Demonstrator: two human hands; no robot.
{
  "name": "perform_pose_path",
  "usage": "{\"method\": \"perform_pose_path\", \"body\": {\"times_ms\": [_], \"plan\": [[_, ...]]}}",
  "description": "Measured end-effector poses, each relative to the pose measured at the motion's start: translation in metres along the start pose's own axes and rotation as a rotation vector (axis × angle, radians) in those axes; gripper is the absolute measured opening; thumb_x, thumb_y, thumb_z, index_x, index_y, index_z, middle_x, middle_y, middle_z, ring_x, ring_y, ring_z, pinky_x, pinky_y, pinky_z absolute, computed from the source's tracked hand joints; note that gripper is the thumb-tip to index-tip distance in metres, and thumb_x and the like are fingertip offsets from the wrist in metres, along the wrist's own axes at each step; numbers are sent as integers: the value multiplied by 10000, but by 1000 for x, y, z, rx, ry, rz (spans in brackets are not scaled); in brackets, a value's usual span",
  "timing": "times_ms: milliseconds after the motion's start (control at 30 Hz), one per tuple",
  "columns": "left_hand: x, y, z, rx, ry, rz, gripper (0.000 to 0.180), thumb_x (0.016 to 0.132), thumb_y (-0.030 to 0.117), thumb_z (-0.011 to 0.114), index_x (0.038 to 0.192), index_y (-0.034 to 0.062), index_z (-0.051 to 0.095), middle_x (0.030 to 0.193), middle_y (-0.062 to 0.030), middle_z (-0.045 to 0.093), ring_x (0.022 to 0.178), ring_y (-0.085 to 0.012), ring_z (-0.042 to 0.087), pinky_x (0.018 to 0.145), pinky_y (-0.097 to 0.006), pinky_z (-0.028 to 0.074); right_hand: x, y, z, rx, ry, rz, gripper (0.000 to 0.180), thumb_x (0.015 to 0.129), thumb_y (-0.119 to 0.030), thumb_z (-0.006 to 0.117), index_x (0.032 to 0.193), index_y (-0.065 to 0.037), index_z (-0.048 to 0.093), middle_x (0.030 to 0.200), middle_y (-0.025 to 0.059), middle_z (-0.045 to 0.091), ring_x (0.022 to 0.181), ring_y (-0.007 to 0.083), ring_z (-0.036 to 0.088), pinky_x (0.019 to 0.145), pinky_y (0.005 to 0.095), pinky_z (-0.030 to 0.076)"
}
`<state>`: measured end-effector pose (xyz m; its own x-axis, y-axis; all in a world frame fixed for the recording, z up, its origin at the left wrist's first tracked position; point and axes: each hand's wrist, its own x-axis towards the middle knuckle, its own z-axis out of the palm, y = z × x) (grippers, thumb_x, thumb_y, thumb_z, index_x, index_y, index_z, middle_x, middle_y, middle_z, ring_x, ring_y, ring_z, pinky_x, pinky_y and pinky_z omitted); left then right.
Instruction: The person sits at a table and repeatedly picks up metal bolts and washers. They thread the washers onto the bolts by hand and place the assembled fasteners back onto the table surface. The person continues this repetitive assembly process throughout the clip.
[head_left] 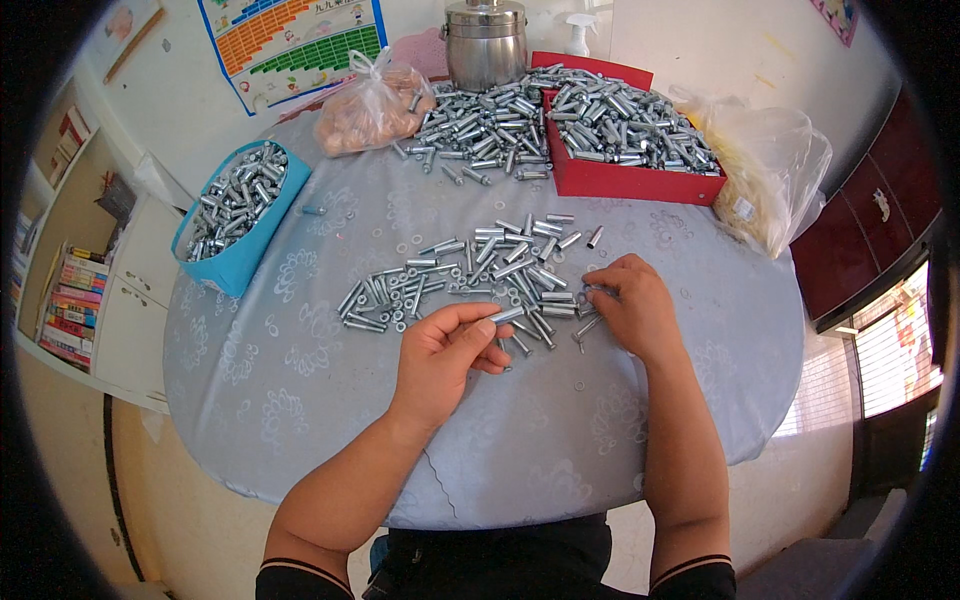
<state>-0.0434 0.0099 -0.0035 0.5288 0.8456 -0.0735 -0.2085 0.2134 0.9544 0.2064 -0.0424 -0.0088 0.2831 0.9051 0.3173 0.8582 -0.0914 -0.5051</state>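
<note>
Between the thumb and fingers of my left hand (452, 340) is a metal sleeve (507, 316), held out toward the right over the near edge of a loose pile. That pile (510, 258) mixes silvery sleeves, bolts and small washers on the grey tablecloth. My right hand (622, 300) is at the pile's right side, fingers bent down and closed near the cloth. Whatever its fingertips grip, if anything, is hidden. A few bolts (588, 328) lie just beside its thumb. One more sleeve (595, 237) rests apart, beyond the right hand.
At the back, a red box (635, 182) brims with assembled bolts beside a large heap (480, 125). A blue bin (232, 268) of bolts stands left. Around them are a tied plastic bag (365, 112), a steel pot (486, 45) and a clear bag (770, 170) at right.
</note>
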Motion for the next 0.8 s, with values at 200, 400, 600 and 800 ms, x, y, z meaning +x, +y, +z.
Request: {"method": "perform_pose_path", "body": {"times_ms": [200,400,600,800], "plan": [[0,1,0,10,6,-4,229,938,87,551,1134,-7,622,967,-138,699,714,-168,683,626,-283,575,3,-1,-1,29,-53,92,171,731,-93,719,902,-80,717,877,133,654,845,311,617,775,398,489],[0,0,-1,4,2,1,233,939,87,553,1141,-7,618,968,-138,698,715,-167,682,623,-283,574,3,-8,-8,256,-155,165,183,747,-63,715,930,-56,710,840,109,637,780,251,607,727,353,486],[0,0,2,10,-4,4,231,937,86,556,1140,-6,617,966,-134,699,712,-167,681,619,-285,572,3,1,-4,90,-169,1,212,745,-59,716,956,-57,717,821,105,624,777,238,603,718,342,483],[0,-1,1,34,3,4,234,940,94,554,1143,-2,617,967,-133,699,709,-166,679,618,-283,569,5,-4,-2,48,-155,-52,192,741,-48,698,930,-61,725,815,114,627,769,262,606,703,366,482]]}}
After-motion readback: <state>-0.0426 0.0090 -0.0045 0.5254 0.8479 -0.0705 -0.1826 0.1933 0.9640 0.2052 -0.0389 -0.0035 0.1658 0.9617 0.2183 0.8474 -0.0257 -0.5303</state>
